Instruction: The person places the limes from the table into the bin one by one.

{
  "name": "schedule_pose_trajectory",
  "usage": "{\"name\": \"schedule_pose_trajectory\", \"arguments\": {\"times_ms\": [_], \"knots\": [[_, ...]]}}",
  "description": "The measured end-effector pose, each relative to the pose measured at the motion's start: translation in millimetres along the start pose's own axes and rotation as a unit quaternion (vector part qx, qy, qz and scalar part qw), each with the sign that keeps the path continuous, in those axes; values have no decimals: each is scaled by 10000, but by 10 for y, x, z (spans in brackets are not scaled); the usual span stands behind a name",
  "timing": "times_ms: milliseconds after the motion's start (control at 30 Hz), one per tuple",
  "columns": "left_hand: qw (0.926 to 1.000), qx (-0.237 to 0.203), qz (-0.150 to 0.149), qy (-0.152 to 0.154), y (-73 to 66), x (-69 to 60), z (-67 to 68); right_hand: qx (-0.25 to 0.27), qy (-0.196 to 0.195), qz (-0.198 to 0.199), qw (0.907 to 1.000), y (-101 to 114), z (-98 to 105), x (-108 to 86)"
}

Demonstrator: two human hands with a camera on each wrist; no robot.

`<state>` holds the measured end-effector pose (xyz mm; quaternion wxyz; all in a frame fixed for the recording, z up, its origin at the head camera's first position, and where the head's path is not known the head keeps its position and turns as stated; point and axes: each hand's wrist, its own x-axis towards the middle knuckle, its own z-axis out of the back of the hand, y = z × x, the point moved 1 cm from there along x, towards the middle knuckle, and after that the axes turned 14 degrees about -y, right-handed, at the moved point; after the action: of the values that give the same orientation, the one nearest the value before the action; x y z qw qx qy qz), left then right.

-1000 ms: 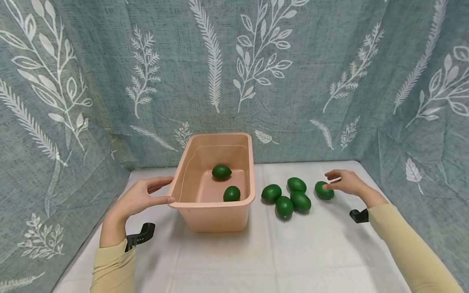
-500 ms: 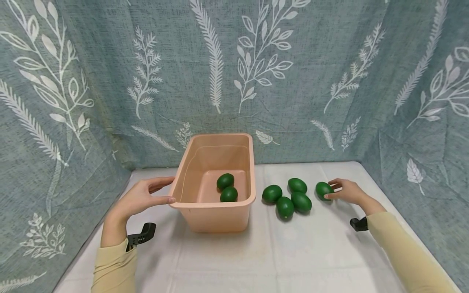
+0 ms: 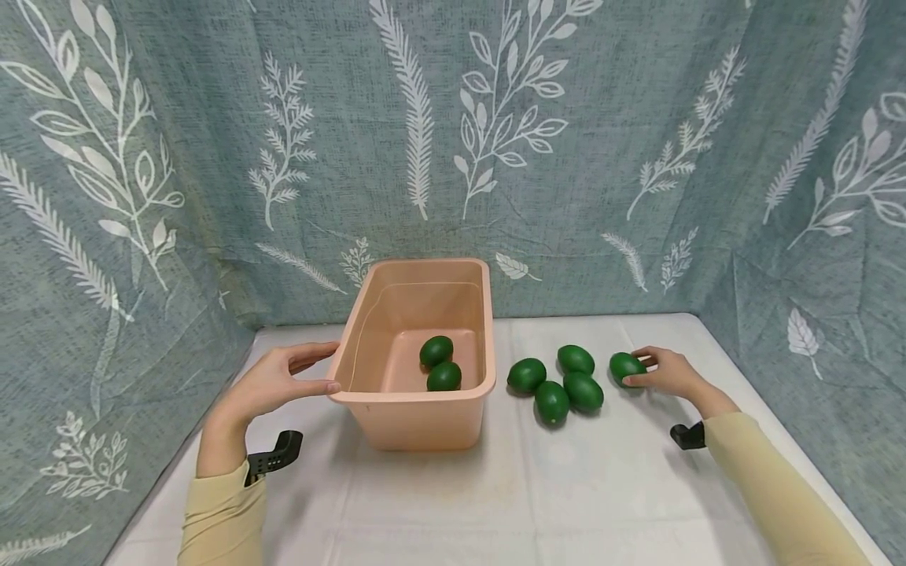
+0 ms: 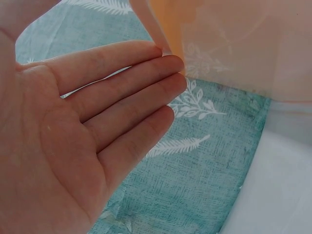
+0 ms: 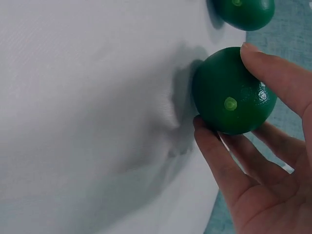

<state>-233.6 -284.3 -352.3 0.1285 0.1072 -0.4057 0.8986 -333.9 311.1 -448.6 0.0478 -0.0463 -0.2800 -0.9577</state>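
Observation:
A peach-coloured bin (image 3: 425, 420) stands on the white table with two green fruits (image 3: 436, 351) touching inside it. My left hand (image 3: 265, 385) touches the bin's left rim with fairly straight fingers; the left wrist view shows the palm (image 4: 63, 141) and the fingertips at the bin wall (image 4: 234, 53). At the right, my right hand (image 3: 668, 373) holds a single green fruit (image 3: 623, 367) between thumb and fingers, low over the table. In the right wrist view that fruit (image 5: 231, 92) lies between the thumb and fingers of the hand (image 5: 273, 180).
Several more green fruits (image 3: 582, 391) lie close together between the bin and my right hand. A patterned blue-green cloth (image 3: 587, 157) hangs behind and at both sides of the white table (image 3: 439, 503). Another fruit (image 5: 246, 12) shows at the top of the right wrist view.
My right hand has come down and closed round the rightmost fruit. Inside the bin, the fruits have rolled together. My left hand has stayed at the rim.

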Motion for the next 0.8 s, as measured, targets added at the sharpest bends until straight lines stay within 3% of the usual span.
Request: {"name": "schedule_pose_trajectory", "arguments": {"times_ms": [433, 800], "knots": [[9999, -63, 87, 13, 21, -5, -3, 182, -129, 127, 9997, 174, 163, 50], [9999, -70, 102, 18, 28, -1, -7, 307, -277, 360, 9985, 447, 298, 57]]}}
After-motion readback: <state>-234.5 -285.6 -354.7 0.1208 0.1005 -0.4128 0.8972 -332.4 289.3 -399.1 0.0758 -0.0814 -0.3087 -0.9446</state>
